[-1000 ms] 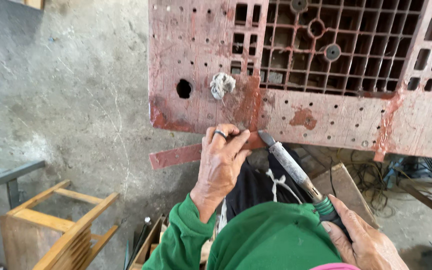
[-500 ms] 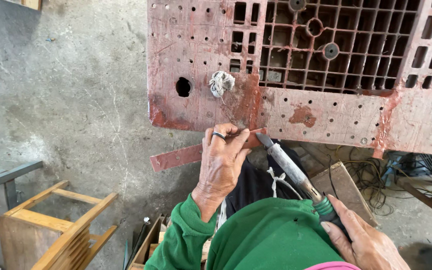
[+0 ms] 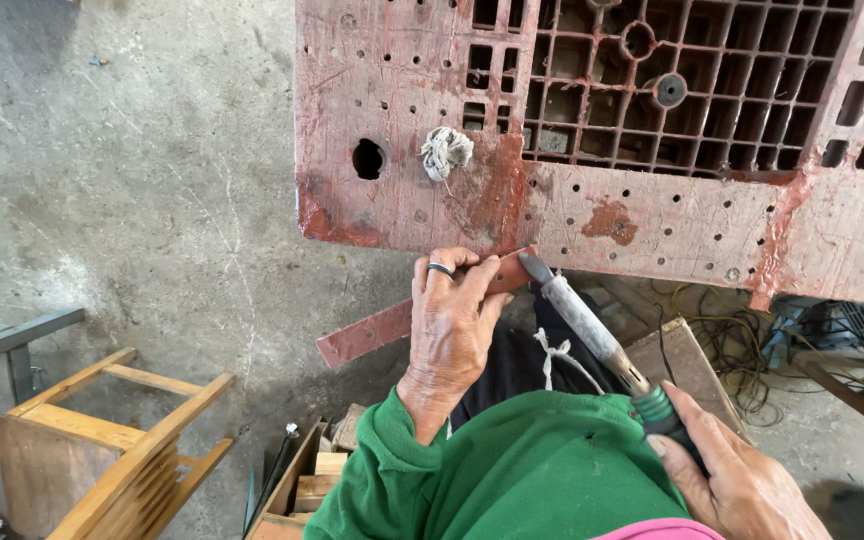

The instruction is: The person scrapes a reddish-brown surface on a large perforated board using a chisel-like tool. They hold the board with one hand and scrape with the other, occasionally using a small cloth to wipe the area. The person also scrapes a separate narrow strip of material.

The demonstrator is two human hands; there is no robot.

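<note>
- My left hand (image 3: 452, 325) has its grip pinched on a red plastic strip (image 3: 372, 332), pressing it against the lower edge of the red plastic pallet (image 3: 652, 215).
- My right hand (image 3: 737, 480) is clenched around the green handle of a soldering iron (image 3: 592, 330); its tip meets the strip's upper end, just beside my left fingers.
- A wad of string (image 3: 445, 152) sits on the pallet above.
- A wooden stool (image 3: 112, 440) stands on the concrete floor (image 3: 132, 180), lower left.
</note>
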